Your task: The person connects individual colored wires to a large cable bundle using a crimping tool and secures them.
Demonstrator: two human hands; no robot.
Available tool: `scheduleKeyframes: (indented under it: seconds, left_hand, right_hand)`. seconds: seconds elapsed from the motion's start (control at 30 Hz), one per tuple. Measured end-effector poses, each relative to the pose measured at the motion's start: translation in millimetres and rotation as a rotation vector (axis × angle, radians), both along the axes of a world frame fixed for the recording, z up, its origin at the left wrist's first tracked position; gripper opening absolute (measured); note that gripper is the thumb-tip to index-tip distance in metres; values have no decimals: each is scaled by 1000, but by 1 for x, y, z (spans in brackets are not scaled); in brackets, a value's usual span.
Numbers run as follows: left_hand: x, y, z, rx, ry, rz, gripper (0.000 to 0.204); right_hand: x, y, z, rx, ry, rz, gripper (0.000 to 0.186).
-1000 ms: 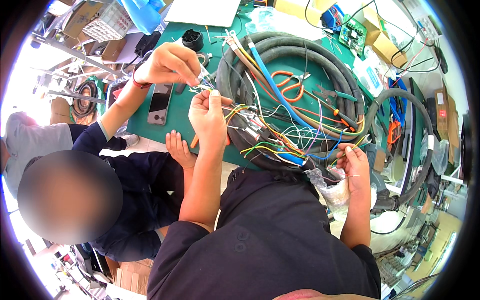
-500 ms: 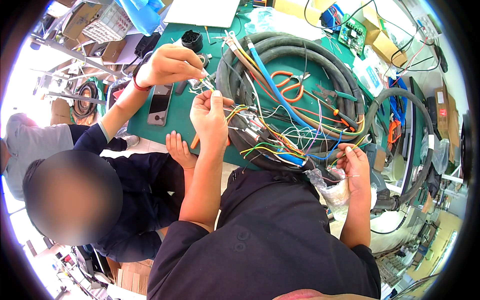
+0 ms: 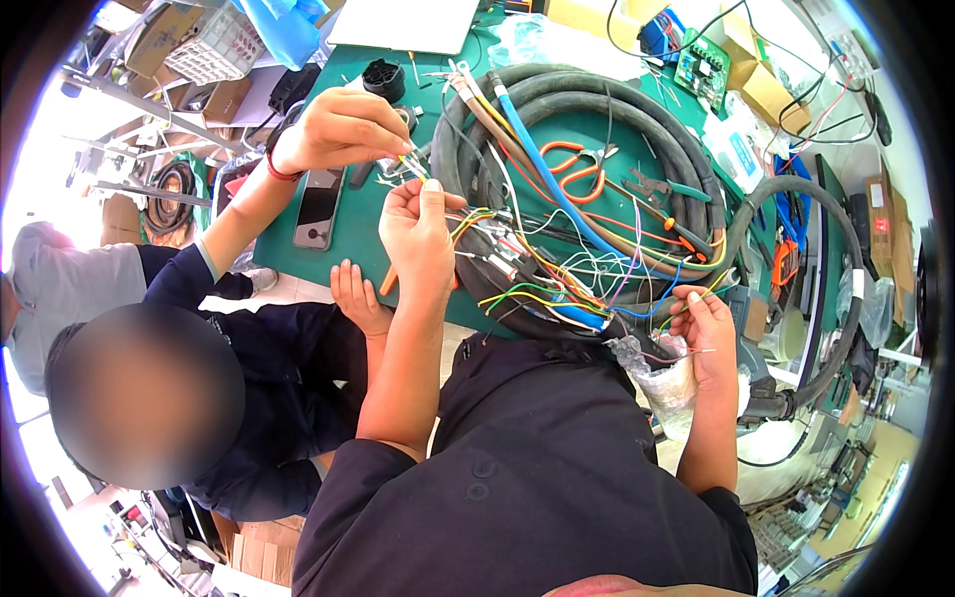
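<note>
My left hand (image 3: 418,234) is closed in a pinch on a thin wire, with a yellowish bit showing at the thumb tip. Right beside it, a co-worker's hand (image 3: 343,134) holds a small silvery piece (image 3: 412,164) against that spot. At the right, my right hand (image 3: 704,328) pinches thin wires (image 3: 708,350) between thumb and fingers. Between my hands spreads a bundle of loose coloured wires (image 3: 542,264), yellow-green, white, red and blue, some with small connectors. They belong to a thick black cable (image 3: 587,80) coiled on the green table (image 3: 348,244). Clear plastic wrap (image 3: 665,383) surrounds a part below my right hand.
Orange-handled scissors (image 3: 572,174), pliers (image 3: 676,189) and a screwdriver (image 3: 686,237) lie inside the coil. A phone (image 3: 318,209) rests at the left. The co-worker's other hand (image 3: 360,298) is on the table edge. A green circuit board (image 3: 701,70) stands at the back right.
</note>
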State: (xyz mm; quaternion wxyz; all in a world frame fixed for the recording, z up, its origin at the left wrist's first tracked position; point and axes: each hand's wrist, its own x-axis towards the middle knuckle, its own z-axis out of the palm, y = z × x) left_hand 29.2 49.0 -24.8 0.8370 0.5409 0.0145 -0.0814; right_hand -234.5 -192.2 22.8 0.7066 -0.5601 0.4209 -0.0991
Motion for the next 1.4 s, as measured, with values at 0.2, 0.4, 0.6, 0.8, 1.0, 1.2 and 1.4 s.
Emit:
scheduleKeyframes:
  seconds: [0.2,0.4,0.6,0.8,1.0,1.2,1.4]
  left_hand:
    - [-1,-1,2,3,2,5,14]
    - [1,1,-1,14,10,10,14]
    - [-1,2,1,98,-12,22,15]
    - [-4,-5,3,85,58,42,15]
    - [4,7,-18,27,39,160,11]
    - [-13,13,68,592,-1369,-1033,60]
    - [-15,-1,113,718,-2123,-1401,56]
  right_hand:
    - [0,0,1,8,-6,2,20]
    - [0,1,1,6,-6,4,20]
    - [1,1,2,4,1,6,20]
    - [1,2,0,-32,18,18,23]
    - [-2,-1,0,-51,17,44,26]
    - [-3,-4,-3,-39,3,38,23]
    - [-5,-1,1,-64,-7,73,21]
